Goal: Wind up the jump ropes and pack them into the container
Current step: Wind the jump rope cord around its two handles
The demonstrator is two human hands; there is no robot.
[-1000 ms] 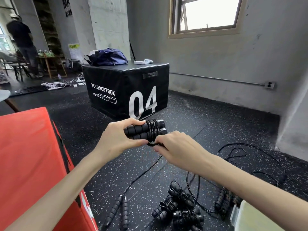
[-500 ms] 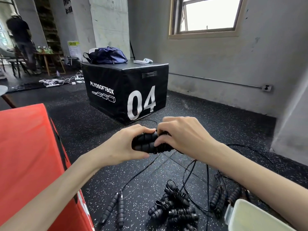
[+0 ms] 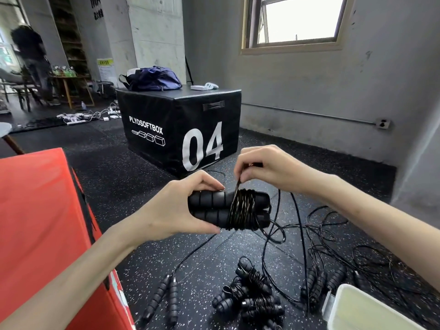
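Left hand (image 3: 176, 210) of mine grips the paired jump rope handles (image 3: 214, 208); right hand (image 3: 269, 167) pinches the black cord (image 3: 238, 186) above the coil.

Jump rope with two ribbed black foam handles (image 3: 214, 207), side by side and level, thin black cord coiled round their right half. Three wound black ropes (image 3: 252, 298) heaped on the speckled floor. One pair of black handles (image 3: 164, 298) lying unwound, cord trailing. Loose tangled black cords (image 3: 333, 236) nearby. Pale translucent plastic container (image 3: 357, 310), lower right corner.
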